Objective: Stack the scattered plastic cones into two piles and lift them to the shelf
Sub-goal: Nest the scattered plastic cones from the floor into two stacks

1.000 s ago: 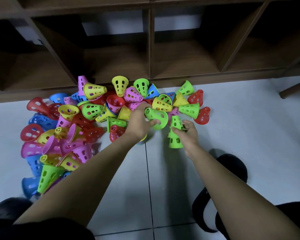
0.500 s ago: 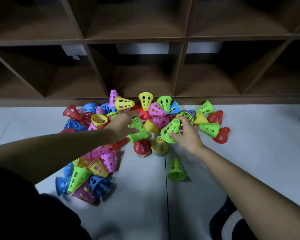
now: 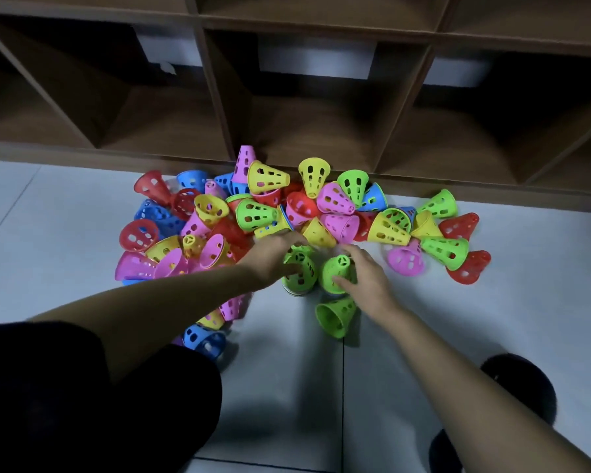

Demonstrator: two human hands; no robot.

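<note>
Several perforated plastic cones in red, blue, yellow, pink and green lie in a heap [image 3: 253,213] on the floor against the shelf. In front of the heap stand two short piles. My left hand [image 3: 273,256] grips the green cone [image 3: 302,268] on top of the left pile. My right hand [image 3: 364,274] grips the green cone [image 3: 336,273] on top of the right pile. A loose green cone [image 3: 335,317] lies on its side just below the right hand.
A dark wooden shelf [image 3: 297,107] with open cubbies stands behind the heap, its lowest cubbies at floor level. The floor is pale tile [image 3: 492,319]. Dark clothing [image 3: 82,404] fills the lower left, and a dark shoe [image 3: 519,387] sits at lower right.
Both hands have brought their green cones down onto the two piles in front of the heap. The loose green cone has tipped from upright onto its side.
</note>
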